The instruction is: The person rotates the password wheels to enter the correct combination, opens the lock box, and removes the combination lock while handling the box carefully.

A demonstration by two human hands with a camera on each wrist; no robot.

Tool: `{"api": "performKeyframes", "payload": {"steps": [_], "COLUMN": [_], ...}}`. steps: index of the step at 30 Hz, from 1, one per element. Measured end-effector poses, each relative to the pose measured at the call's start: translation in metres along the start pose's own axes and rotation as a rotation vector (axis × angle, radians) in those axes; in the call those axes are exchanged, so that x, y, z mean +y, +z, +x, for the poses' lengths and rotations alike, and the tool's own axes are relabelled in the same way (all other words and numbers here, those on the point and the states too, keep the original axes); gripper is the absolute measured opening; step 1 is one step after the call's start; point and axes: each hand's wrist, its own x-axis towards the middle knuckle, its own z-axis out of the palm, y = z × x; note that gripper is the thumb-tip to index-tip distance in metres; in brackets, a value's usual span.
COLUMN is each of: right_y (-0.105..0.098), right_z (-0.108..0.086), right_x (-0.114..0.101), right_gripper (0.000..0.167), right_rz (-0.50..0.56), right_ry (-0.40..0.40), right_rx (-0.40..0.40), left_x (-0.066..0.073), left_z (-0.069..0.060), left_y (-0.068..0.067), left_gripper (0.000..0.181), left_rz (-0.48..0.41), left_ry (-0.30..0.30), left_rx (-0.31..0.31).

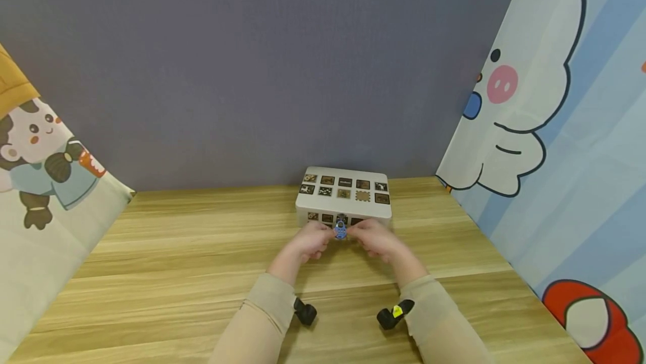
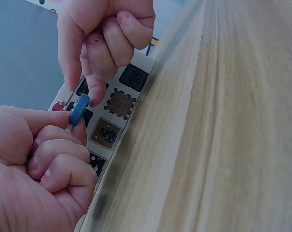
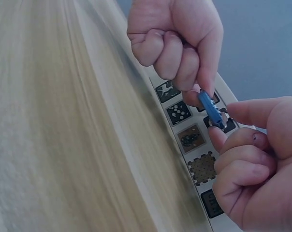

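Observation:
A small blue combination padlock point(image 1: 340, 229) hangs at the front clasp of a white tin box point(image 1: 343, 204) printed with dark square pictures. My left hand point(image 1: 311, 239) pinches one end of the padlock between thumb and forefinger, its other fingers curled in, as the left wrist view shows. At the other end, the thumb and forefinger of my right hand point(image 1: 375, 238) lie on opposite sides of the padlock. Dials show on the padlock's edge point(image 3: 211, 108) in the right wrist view. The fingertips partly hide the clasp, and the digits are unreadable.
The box stands at the back of the wooden table point(image 1: 202, 274), near a grey panel point(image 1: 252, 72). Printed cartoon cloths hang on the left point(image 1: 65, 201) and right point(image 1: 580, 184). Black wrist cameras point(image 1: 305, 312) sit by both sleeves.

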Motion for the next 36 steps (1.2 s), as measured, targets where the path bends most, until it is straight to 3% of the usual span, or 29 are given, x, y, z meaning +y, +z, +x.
{"api": "performKeyframes", "payload": {"steps": [36], "right_y": [0.015], "right_z": [0.002], "right_x": [0.000], "right_gripper": [0.031], "right_rz": [0.034], "right_ry": [0.018], "right_rx": [-0.020], "left_x": [0.000], "left_z": [0.001], "left_y": [0.000], "left_gripper": [0.029], "left_rz": [0.009], "left_ry": [-0.005], "left_rx": [0.004]}}
